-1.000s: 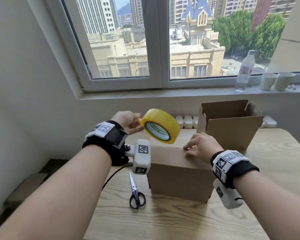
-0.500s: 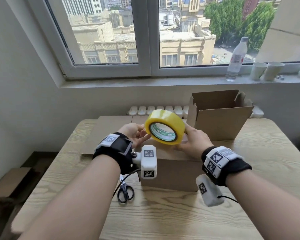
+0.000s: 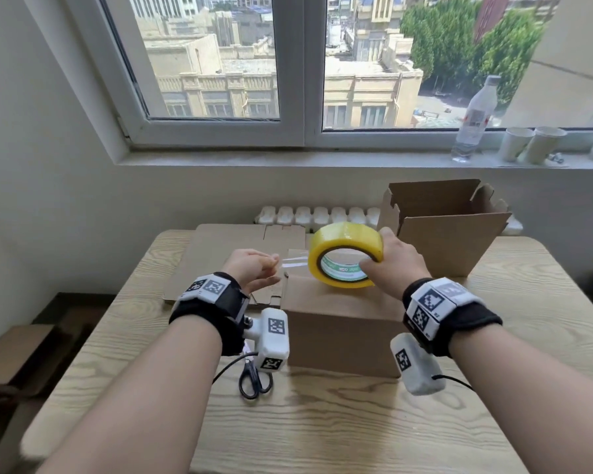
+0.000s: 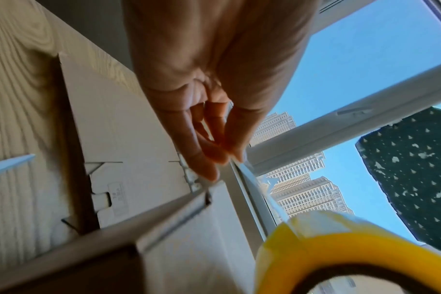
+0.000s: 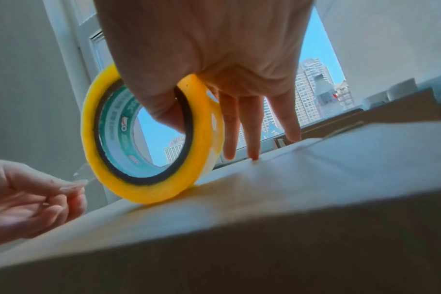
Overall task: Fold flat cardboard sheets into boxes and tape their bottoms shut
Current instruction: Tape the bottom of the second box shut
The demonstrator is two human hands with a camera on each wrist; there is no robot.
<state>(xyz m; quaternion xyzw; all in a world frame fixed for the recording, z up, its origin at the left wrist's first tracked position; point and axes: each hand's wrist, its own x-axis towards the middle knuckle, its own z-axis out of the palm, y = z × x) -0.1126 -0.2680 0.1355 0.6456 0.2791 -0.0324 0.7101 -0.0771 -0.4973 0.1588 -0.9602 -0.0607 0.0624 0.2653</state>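
I see the tape roll (image 3: 345, 254) standing on edge on top of the closed box (image 3: 343, 330), my right hand (image 3: 396, 265) clamped on it, thumb through the core. A clear strip (image 3: 295, 261) runs left from that grip to my left hand (image 3: 252, 270), whose fingertips (image 4: 215, 157) pinch its free end. Flat sheets (image 3: 226, 254) lie beyond, an open box (image 3: 449, 230) right, scissors (image 3: 254, 379) on the surface (image 3: 322, 432) near me.
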